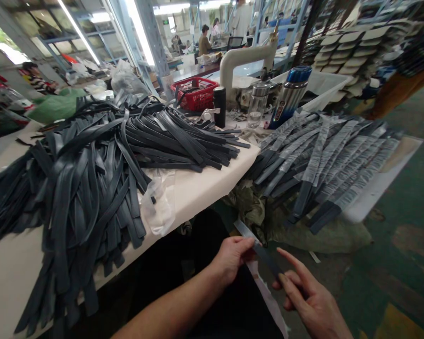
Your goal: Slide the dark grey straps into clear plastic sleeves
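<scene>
A dark grey strap [266, 257] runs between my two hands above my lap. Near its far end, my left hand [233, 256] pinches it between thumb and fingers. My right hand [304, 292] grips the nearer end with the thumb on top, its index finger stretched out. The far tip of the strap looks shiny, perhaps from clear film. On the table to the left lies a large heap of similar dark straps [88, 179]. To the right, more straps [325, 160], many wrapped in wrinkled clear plastic, are piled on a white board.
The cream table [194, 188] carries a crumpled plastic bag [159, 202], a black cylinder [219, 106], a glass jar [257, 104], a blue-topped flask [290, 96] and a red basket [198, 96]. A sack [321, 238] lies under the wrapped straps. Several people sit farther back.
</scene>
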